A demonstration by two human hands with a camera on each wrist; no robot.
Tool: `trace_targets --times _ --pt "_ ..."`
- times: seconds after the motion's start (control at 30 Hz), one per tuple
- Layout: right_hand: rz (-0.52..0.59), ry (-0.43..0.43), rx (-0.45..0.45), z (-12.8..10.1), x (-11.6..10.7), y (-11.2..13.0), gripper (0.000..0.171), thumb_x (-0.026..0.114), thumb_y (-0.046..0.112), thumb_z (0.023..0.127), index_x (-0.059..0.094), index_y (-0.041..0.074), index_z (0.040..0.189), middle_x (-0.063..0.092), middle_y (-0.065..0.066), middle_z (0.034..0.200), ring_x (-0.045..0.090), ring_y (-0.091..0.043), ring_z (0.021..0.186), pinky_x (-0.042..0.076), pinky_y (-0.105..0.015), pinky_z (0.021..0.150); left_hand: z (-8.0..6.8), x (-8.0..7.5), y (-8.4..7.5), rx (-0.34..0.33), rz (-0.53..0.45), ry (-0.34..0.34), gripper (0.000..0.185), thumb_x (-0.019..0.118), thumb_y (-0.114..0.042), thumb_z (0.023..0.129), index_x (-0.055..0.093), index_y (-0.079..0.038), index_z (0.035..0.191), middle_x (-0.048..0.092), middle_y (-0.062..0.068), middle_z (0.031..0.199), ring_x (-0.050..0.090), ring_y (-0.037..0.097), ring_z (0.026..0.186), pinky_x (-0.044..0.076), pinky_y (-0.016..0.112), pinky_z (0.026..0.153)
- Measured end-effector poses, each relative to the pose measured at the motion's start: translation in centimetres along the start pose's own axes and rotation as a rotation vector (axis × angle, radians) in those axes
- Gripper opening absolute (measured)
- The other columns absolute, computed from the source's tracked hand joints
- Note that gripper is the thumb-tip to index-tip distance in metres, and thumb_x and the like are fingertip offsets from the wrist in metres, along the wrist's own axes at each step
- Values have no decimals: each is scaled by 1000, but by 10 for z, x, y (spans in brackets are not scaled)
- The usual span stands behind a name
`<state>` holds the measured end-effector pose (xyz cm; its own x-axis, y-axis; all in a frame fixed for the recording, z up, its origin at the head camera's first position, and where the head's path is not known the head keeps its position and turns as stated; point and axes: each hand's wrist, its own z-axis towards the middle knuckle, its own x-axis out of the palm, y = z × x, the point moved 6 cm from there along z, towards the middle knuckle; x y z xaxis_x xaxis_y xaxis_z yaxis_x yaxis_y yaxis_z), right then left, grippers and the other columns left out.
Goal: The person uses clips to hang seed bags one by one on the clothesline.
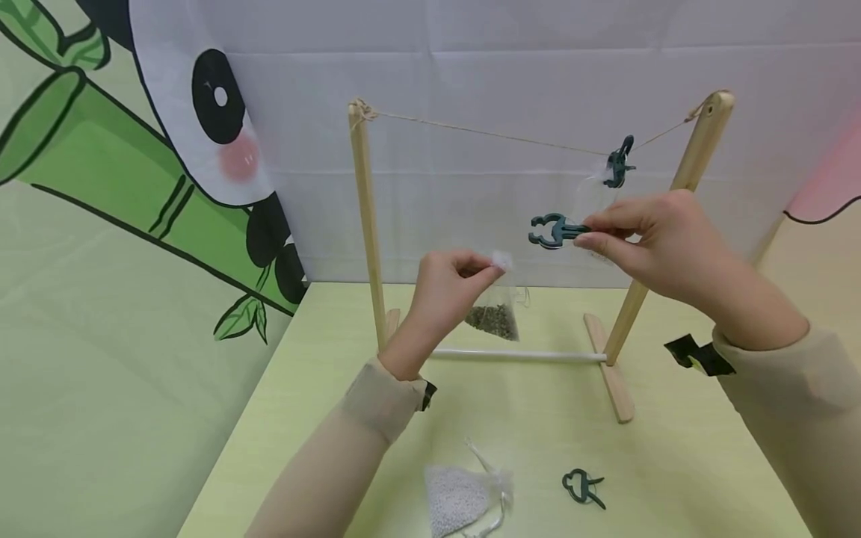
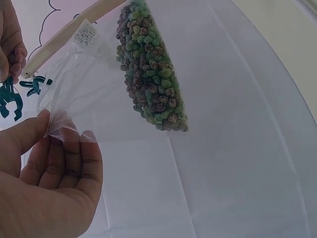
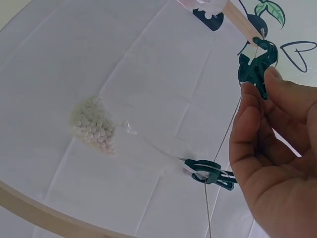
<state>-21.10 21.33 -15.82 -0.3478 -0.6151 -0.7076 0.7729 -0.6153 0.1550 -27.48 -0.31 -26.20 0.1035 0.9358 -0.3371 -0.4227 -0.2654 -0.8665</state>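
Note:
My left hand [image 1: 447, 295] pinches the top edge of a sheer drawstring bag [image 1: 496, 320], which hangs below the fingers. In the left wrist view, green and brown pebbles [image 2: 151, 69] fill its lower part. My right hand [image 1: 662, 243] pinches the handles of a dark green spring clip [image 1: 553, 231], whose jaws are spread and point left toward the left hand. Just beyond the right hand, another green clip [image 1: 617, 163] sits on the cord [image 1: 491, 134]. From that one hangs a sheer bag with white beads [image 3: 94, 126].
The cord runs between two wooden posts [image 1: 366, 224], joined low down by a white rod [image 1: 525, 356]. Nearer on the table [image 1: 323, 418] lie a bag of small white beads [image 1: 457, 499] and a loose green clip [image 1: 582, 487]. A white cloth [image 1: 504, 82] hangs behind.

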Motion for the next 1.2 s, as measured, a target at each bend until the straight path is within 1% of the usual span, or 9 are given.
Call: trace_targets --times 0.17,0.37,0.6,0.7,0.8,0.93,1.1,1.17,1.2 --pt "-16 -5 21 8 -4 -3 16 83 -6 80 82 3 94 73 3 81 57 -1 64 44 -13 60 8 -4 -6 8 9 0 10 79 -17 92 80 -7 92 74 -2 84 68 14 80 56 30 72" --pt "-48 -33 51 20 -13 -8 13 83 -4 82 81 1 94 75 -3 83 58 5 68 44 -10 61 18 -9 -13 30 17 -16 11 79 -16 92 81 -5 91 75 3 85 67 15 78 54 30 68" --pt "-96 -40 65 34 -27 -8 11 84 -3 81 81 0 91 74 -5 79 55 6 66 41 -10 58 32 -9 -23 17 10 -22 11 79 -18 92 81 -8 90 74 -3 83 66 15 76 53 30 67" --pt "-124 -30 47 40 -31 -8 10 85 -2 81 81 -1 91 74 -6 79 52 7 63 39 -11 57 39 -6 -26 6 -9 -26 10 80 -19 92 81 -10 89 73 -4 82 66 17 74 53 31 66" --pt "-149 -16 25 47 -32 -8 9 85 -1 82 81 -2 90 74 -7 80 50 7 59 36 -11 54 44 -5 -27 12 -36 -36 9 80 -18 91 81 -10 88 74 -3 80 68 20 73 54 32 65" --pt "-178 6 23 56 -35 -9 7 83 0 84 80 -4 89 74 -10 78 50 7 56 35 -11 50 49 -6 -30 25 -43 -49 9 80 -17 91 81 -9 87 74 -2 80 68 19 71 53 33 64" --pt "-256 65 103 66 -40 -16 10 81 6 88 81 -2 94 75 -13 83 46 18 60 37 -10 51 58 -8 -36 14 -43 -58 11 80 -18 91 81 -7 88 73 -2 80 68 20 72 53 31 65" --pt "-288 99 128 70 -41 -18 12 80 9 89 81 -2 95 75 -15 85 49 16 60 38 -11 50 61 -9 -38 10 -44 -65 10 80 -17 91 81 -7 89 73 -2 79 68 22 73 53 30 65" --pt "-300 115 135 73 -41 -19 13 80 10 90 81 -2 96 75 -15 85 52 10 59 37 -12 50 63 -10 -39 9 -47 -69 10 80 -17 91 81 -7 89 73 -2 79 68 23 73 53 30 65"
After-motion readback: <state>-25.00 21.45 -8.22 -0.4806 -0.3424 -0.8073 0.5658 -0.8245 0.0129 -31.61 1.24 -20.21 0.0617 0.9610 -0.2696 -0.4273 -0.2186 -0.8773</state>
